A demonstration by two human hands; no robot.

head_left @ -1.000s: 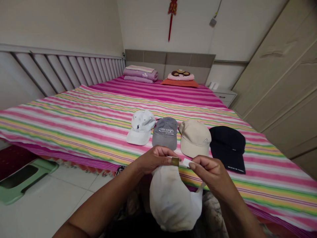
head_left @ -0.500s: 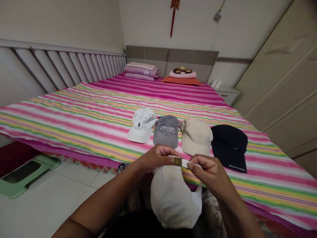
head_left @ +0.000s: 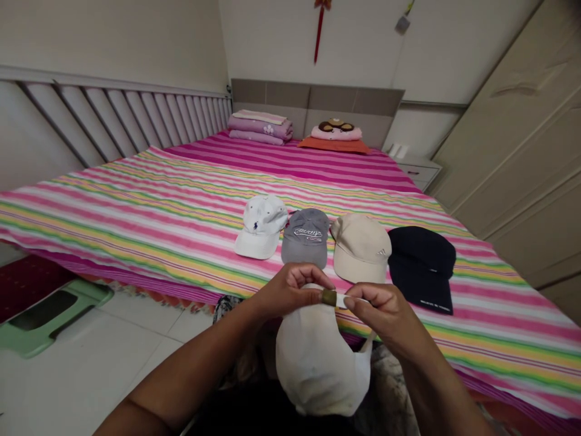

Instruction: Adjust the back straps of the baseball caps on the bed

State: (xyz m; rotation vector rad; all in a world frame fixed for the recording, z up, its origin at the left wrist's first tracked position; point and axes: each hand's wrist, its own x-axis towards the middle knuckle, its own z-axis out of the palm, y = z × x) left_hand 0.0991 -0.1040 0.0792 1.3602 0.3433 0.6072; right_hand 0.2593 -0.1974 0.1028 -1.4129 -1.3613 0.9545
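A cream baseball cap [head_left: 320,363] hangs crown down toward my lap, its back opening turned to the right. My left hand [head_left: 297,290] pinches the cap's strap beside a brass-coloured buckle [head_left: 329,297]. On the other side, my right hand [head_left: 376,309] grips the white strap [head_left: 344,301] between thumb and fingers. Just beyond my hands, a row of caps lies on the bed: a white cap [head_left: 263,227], a grey cap [head_left: 305,236] with white lettering, a beige cap [head_left: 362,248] and a black cap [head_left: 422,266].
The caps rest on a striped sheet [head_left: 136,206] covering the bed. Folded purple bedding [head_left: 261,128] and a pink and orange stack [head_left: 333,144] sit by the headboard [head_left: 354,103]. A green stool [head_left: 59,318] stands on the floor at left; a wardrobe [head_left: 517,133] rises at right.
The buckle has shifted slightly to the right, and my left fingers have moved closer over it. Both hands keep hold of the strap. The view has tilted a little.
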